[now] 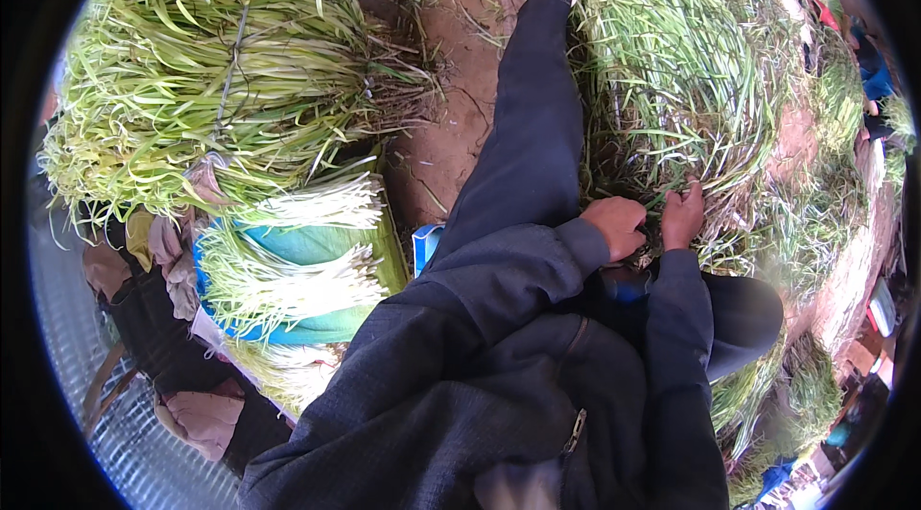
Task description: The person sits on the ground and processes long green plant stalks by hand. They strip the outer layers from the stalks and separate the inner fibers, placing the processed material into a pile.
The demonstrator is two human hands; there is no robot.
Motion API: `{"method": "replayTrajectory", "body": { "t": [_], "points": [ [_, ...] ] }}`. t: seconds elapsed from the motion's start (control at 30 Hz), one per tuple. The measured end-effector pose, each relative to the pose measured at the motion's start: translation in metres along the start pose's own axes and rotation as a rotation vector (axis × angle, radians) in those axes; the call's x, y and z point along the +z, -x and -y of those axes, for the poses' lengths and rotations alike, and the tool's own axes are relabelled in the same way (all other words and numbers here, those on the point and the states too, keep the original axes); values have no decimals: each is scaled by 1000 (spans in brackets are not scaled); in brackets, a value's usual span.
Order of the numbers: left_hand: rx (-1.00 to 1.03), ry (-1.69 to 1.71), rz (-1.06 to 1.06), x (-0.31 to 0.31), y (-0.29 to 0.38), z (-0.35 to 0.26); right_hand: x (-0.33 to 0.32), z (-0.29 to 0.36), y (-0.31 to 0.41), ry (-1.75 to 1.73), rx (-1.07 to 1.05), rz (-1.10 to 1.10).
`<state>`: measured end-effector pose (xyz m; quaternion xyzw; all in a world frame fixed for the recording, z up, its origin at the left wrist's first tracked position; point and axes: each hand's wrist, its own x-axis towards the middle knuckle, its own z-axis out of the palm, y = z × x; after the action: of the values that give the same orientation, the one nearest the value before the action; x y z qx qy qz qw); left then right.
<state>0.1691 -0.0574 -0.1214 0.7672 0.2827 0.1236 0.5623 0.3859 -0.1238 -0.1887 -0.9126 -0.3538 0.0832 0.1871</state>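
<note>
My left hand (614, 228) is curled with its knuckles up, close beside the near end of a large heap of long, narrow green leaves (676, 78), which look like garlic chives. Just right of it, my right hand (682, 216) has its thumb and forefinger raised at the root end of that heap. A green leaf (658, 198) runs between the two hands. Whether either hand grips it is hidden by the fingers. Dry, brownish roots and straw (719, 211) lie against the right hand.
A big tied bundle of yellow-green leaves (288, 64) lies at left. Below it, pale trimmed bunches (324, 280) rest on a blue-green sheet (302, 240). My outstretched leg (536, 100) crosses the bare earth (453, 121). More greens (820, 200) spread at right.
</note>
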Motion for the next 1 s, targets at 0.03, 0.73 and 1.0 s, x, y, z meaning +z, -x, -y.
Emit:
{"method": "replayTrajectory", "body": {
  "t": [0.03, 0.73, 1.0],
  "points": [
    [16, 0, -19, 0, 0, -1, 1, 0, -1, -1, 3, 5],
    [49, -8, 64, -12, 6, -35, 6, 11, -3, 97, 39, -4],
    [50, 4, 74, -20, 9, -42, 13, 3, -4, 41, 5, -32]
  ]
}}
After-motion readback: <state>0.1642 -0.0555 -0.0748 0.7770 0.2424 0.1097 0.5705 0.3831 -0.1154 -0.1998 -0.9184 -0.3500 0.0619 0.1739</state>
